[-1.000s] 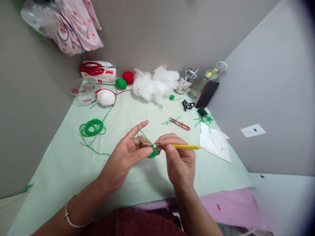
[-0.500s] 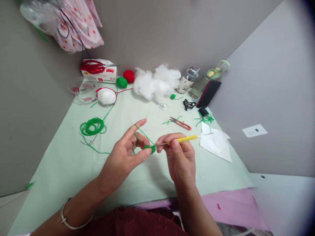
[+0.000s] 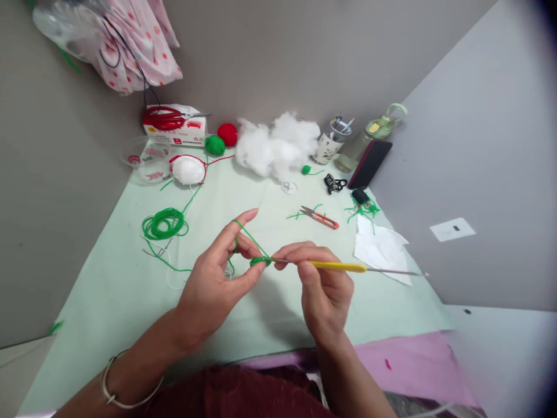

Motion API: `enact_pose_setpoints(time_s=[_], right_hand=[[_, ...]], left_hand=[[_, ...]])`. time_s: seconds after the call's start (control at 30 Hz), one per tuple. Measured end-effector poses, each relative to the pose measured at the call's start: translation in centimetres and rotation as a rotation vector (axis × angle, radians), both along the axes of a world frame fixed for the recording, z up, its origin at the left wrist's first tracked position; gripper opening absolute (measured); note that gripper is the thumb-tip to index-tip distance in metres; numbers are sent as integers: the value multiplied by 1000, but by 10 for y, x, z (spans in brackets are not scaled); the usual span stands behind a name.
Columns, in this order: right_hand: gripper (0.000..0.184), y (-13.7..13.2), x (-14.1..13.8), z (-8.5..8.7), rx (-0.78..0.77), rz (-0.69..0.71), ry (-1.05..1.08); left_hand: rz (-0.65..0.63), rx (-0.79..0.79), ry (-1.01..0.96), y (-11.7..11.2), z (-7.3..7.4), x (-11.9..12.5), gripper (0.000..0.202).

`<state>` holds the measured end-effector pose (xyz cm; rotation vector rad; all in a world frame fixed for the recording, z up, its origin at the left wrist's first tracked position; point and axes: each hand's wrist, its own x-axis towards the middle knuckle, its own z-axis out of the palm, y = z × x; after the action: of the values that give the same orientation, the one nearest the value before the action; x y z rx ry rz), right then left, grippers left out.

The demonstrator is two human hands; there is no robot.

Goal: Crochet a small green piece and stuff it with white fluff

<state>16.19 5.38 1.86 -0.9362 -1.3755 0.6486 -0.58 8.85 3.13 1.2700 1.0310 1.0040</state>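
My left hand (image 3: 217,273) pinches a small green crochet piece (image 3: 260,261) between thumb and middle finger. Green yarn (image 3: 248,233) runs over its raised index finger and trails down to a loose green coil (image 3: 164,224) on the pale green table cover (image 3: 108,290). My right hand (image 3: 324,284) grips a yellow-handled crochet hook (image 3: 343,267), held almost level, with its metal tip at the green piece. The hook's other metal end sticks out to the right.
Small red snips (image 3: 321,217) lie behind my hands. White paper (image 3: 380,249) sits at right. At the back are white stuffing (image 3: 278,145), red (image 3: 227,134) and green (image 3: 214,144) yarn balls, a white ball (image 3: 188,170), red scissors on a box (image 3: 172,123), a jar (image 3: 329,145), a bottle (image 3: 369,136).
My right hand has drawn the hook back to the right and levelled it. The green piece now sits tighter between my left fingers, and the yarn over the index finger is pulled straighter.
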Motion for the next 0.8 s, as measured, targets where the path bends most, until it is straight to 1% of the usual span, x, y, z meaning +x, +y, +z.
enact_pose_setpoints(time_s=[0.1, 0.23, 0.3, 0.37, 0.47, 0.5, 0.53, 0.6, 0.67, 0.73, 0.8], right_hand=[[22, -2, 0, 2, 70, -26, -172], [27, -6, -2, 0, 211, -77, -429], [30, -8, -3, -4, 269, -129, -528], [30, -8, -4, -7, 280, -141, -531], [28, -5, -4, -8, 235, -85, -365], [28, -4, -4, -8, 224, -77, -346], [29, -4, -4, -8, 228, -89, -369], [30, -3, -5, -8, 279, -146, -504], [32, -4, -6, -10, 342, -207, -629], [34, -4, -8, -14, 386, -248, -679], [36, -4, -9, -18, 390, -270, -687]], left_hand=[[31, 28, 44, -1, -2, -1, 65], [106, 158, 126, -2, -2, -1, 55], [134, 188, 139, -3, -1, 0, 50], [136, 156, 117, -3, 0, 2, 49], [87, 74, 58, -2, 0, 5, 58], [72, 53, 44, -1, 0, 6, 60], [66, 39, 41, -1, -1, 6, 62], [89, 41, 66, 0, -1, 7, 63], [129, 91, 119, 1, -1, 7, 62], [158, 152, 156, 0, -1, 6, 60], [164, 156, 155, -1, 0, 4, 60]])
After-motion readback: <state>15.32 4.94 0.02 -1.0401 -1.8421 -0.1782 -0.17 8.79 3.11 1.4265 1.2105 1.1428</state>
